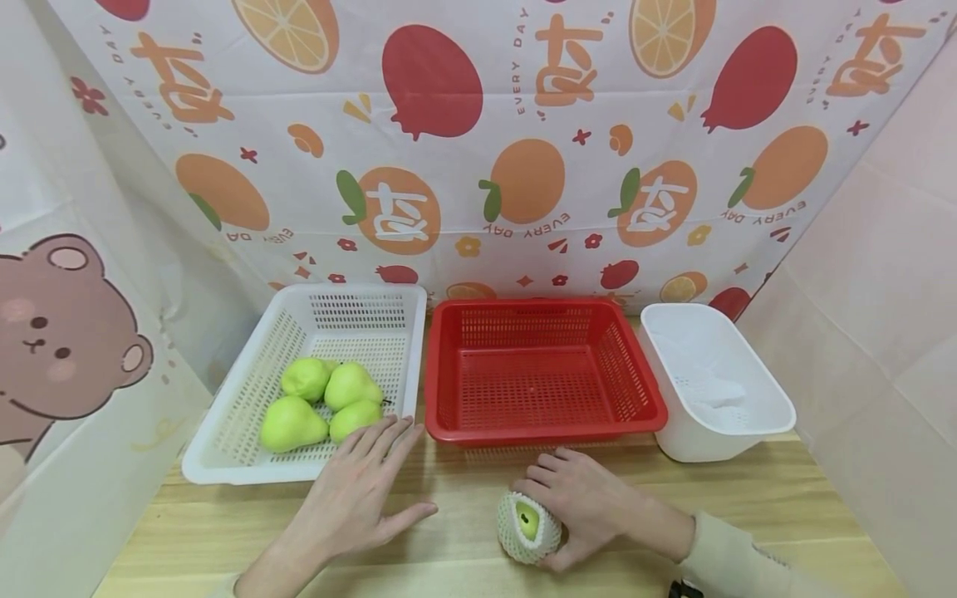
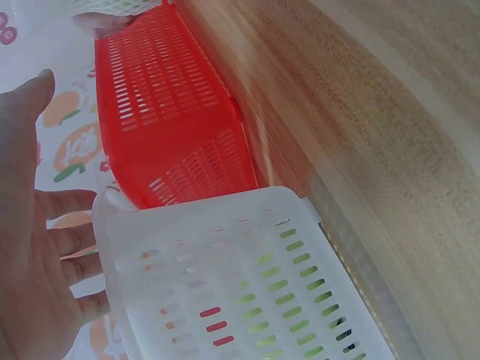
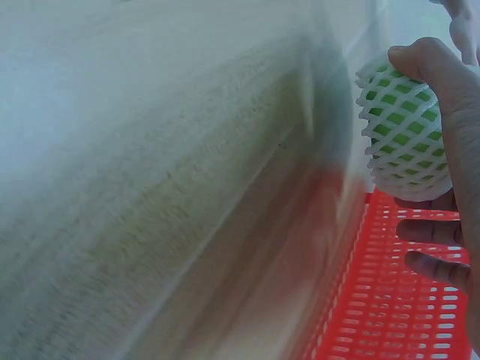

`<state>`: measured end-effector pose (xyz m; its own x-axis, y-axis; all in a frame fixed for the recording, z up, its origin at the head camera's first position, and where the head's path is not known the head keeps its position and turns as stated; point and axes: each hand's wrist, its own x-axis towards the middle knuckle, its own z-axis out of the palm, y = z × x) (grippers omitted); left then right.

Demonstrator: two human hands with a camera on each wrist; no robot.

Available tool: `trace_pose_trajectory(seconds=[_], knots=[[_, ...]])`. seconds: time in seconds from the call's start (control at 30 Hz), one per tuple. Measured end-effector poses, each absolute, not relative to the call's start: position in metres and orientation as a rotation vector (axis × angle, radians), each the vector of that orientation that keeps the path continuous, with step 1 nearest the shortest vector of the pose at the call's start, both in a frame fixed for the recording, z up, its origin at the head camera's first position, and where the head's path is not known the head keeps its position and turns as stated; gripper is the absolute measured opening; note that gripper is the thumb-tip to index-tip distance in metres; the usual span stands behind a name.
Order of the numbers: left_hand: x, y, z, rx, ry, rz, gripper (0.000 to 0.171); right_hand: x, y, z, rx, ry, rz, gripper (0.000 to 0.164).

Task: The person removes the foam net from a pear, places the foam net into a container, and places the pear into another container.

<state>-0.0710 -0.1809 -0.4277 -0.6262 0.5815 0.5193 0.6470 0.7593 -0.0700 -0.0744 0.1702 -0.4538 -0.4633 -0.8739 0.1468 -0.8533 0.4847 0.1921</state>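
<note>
In the head view my right hand [image 1: 579, 502] grips a green pear [image 1: 527, 522] wrapped in a white foam net [image 1: 512, 531], in front of the red basket. The right wrist view shows the thumb on top of the foam net [image 3: 409, 142] and fingers beneath it. My left hand [image 1: 366, 490], fingers straight and thumb spread, hovers by the front right corner of the white basket [image 1: 247, 473]. It holds nothing. Several bare green pears [image 1: 294, 423] lie inside that basket, one partly behind the left fingertips.
A red basket [image 1: 546, 433] stands in the middle, with a deep white bin [image 1: 695, 440] to its right; a crumpled white piece [image 1: 714, 392] lies in the bin. All stand on a wooden table [image 1: 449, 565]. A fruit-print cloth [image 1: 463, 166] hangs behind.
</note>
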Motion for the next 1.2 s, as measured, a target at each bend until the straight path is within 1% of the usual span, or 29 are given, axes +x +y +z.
trace_pose_trajectory(seconds=[0.5,0.87,1.0,1.2], knots=[[-0.07,-0.18,-0.43,-0.922,-2.421,-0.166,0.096,-0.072,0.171,-0.465,1.481,-2.54,-0.134,0.089],[-0.07,-0.179,-0.431,-0.93,-2.419,-0.155,0.095,-0.071,0.172,-0.47,1.473,-2.587,-0.104,0.088],[-0.07,-0.178,-0.431,-0.942,-2.419,-0.16,0.094,-0.07,0.174,-0.471,1.464,-2.584,-0.056,0.089],[-0.068,-0.175,-0.429,-0.981,-2.408,-0.151,0.094,-0.069,0.176,-0.468,1.415,-2.528,0.061,0.097]])
